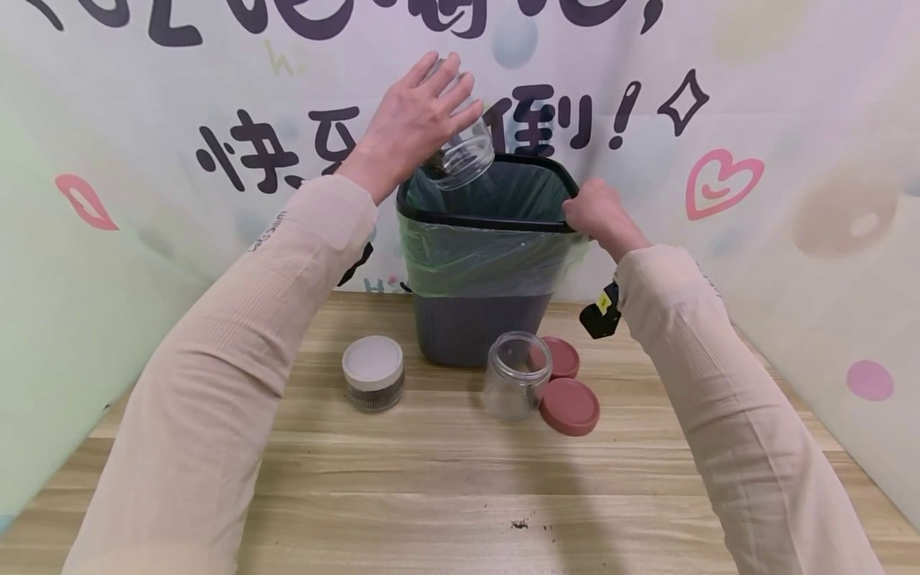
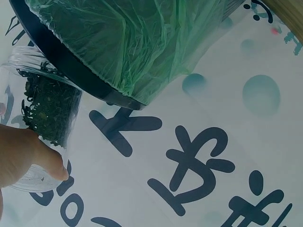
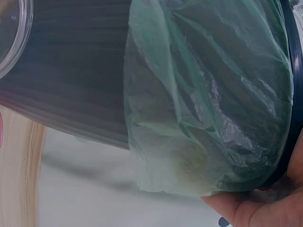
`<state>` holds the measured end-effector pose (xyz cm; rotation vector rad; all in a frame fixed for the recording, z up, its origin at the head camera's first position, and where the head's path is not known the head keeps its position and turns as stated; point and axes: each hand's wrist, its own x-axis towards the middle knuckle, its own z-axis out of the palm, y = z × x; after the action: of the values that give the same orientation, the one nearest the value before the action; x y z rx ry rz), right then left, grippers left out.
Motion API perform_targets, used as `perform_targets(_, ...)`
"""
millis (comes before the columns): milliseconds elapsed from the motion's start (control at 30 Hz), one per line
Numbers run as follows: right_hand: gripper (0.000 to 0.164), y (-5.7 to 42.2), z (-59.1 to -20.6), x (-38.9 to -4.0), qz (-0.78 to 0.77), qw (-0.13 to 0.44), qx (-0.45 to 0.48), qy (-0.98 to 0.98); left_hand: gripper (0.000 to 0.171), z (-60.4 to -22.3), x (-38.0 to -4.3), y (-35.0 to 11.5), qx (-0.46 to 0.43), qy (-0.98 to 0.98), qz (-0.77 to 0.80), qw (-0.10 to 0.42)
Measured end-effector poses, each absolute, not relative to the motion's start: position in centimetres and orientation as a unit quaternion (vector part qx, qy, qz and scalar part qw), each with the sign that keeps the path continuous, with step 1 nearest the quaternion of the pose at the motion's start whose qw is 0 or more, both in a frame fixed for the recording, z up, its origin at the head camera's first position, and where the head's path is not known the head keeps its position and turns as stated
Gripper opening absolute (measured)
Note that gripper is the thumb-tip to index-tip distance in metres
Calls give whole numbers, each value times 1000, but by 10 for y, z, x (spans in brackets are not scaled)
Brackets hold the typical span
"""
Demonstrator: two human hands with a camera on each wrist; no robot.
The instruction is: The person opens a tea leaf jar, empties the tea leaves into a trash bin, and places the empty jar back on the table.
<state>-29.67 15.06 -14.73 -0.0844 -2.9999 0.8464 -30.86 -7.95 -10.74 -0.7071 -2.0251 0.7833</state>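
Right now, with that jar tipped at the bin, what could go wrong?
Dark leaves lie in the tilted jar that the left hand holds by the bin; some might miss and land on the table, where dark crumbs lie in front.

The other open jar stands close in front of the bin, so it could get knocked over if the right hand, gripping the rim, shifts the bin.

- You have a wood-grain surface across the lower frame, dark crumbs near bottom centre.
- Left of centre, you see a white-lidded jar.
- Right of centre, you have an open clear jar beside two red lids.
- Behind, your pale backdrop carries black lettering up top, a pink heart upper right.
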Motion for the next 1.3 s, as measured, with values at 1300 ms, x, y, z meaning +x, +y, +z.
perform_targets(1300,17,151,-148,-296,258,16,-21,-966,53,-106,-309,-68,-340,-778,361,386)
